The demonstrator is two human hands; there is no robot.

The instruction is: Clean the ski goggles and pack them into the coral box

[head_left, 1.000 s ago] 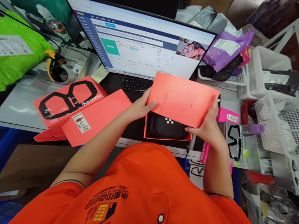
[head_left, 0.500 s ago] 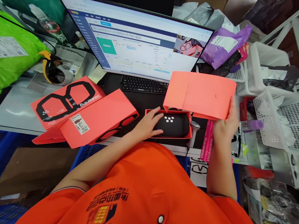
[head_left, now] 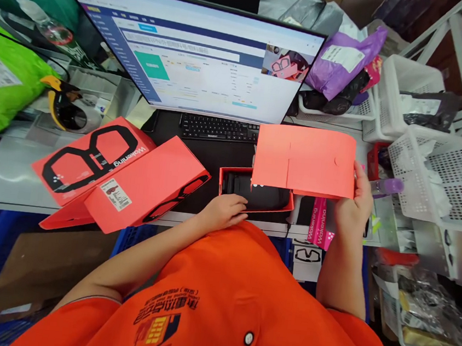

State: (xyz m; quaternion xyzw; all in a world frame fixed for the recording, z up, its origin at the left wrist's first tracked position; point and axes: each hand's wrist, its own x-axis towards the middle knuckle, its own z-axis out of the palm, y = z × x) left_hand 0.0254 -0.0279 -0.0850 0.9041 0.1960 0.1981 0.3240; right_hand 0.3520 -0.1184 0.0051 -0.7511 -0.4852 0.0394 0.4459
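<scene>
My left hand (head_left: 225, 213) is at the near-left edge of a shallow red box (head_left: 292, 204), its fingers bent over the near wall. A black zip-style case (head_left: 267, 198) with white dots lies in that box. Raised above the box's right part is a salmon-red cardboard sleeve (head_left: 304, 159), which covers some of the case. My right hand (head_left: 356, 200) is closed round its right end, the fingers partly behind it. Left of the box, a larger red carton (head_left: 147, 181) with black goggle-like outlines, "Wakening" lettering and a white label stands with a flap open.
A monitor (head_left: 186, 52) and black keyboard (head_left: 215, 128) stand behind. Pink "Wakening" packets (head_left: 317, 223) and a partly hidden scanner (head_left: 294, 210) lie right of the box. White baskets (head_left: 440, 178) and a purple parcel (head_left: 344, 64) stand right; a green parcel (head_left: 5, 83) lies left.
My left hand has drawn back from the top of the black case to the box's near edge. The sleeve has come lower and flatter in my right hand. The view has shifted slightly.
</scene>
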